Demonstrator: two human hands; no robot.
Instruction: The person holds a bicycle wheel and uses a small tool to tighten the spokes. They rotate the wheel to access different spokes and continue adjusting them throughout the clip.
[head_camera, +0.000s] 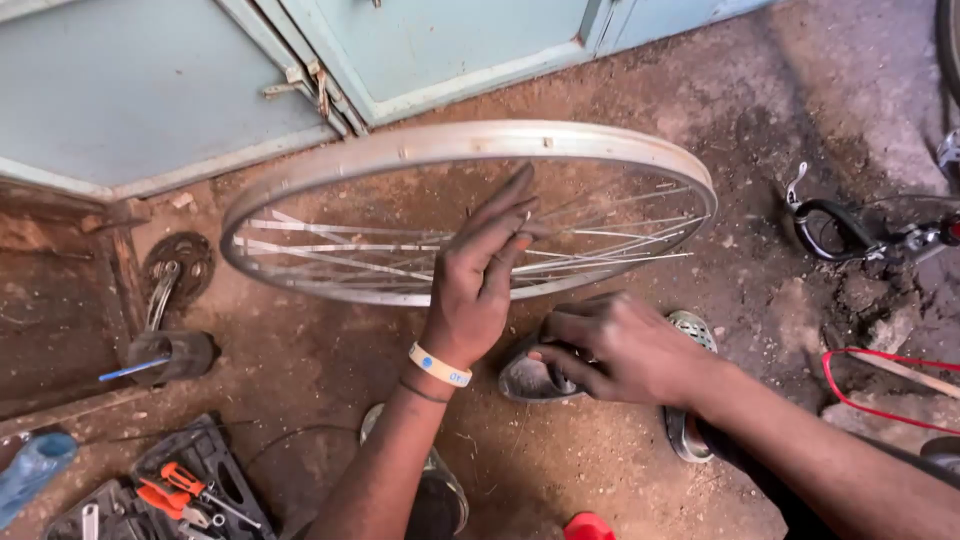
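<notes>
The left hand (478, 275) reaches up with fingers straight and held together, their tips laid among the spokes of a bare bicycle wheel (470, 140) — open, gripping nothing. The right hand (615, 345) sits lower, just below the rim, its fingers curled against a grey sandal (530, 378); whether it truly clamps it cannot be told. The wheel lies tilted over a dirt floor (760, 110), in front of a pale blue door (130, 90). A tool tray (215, 455) with orange-handled screwdrivers (180, 478) lies at lower left, a crank and chainring (175, 275) beside it, a red cable (880, 385) at right.
</notes>
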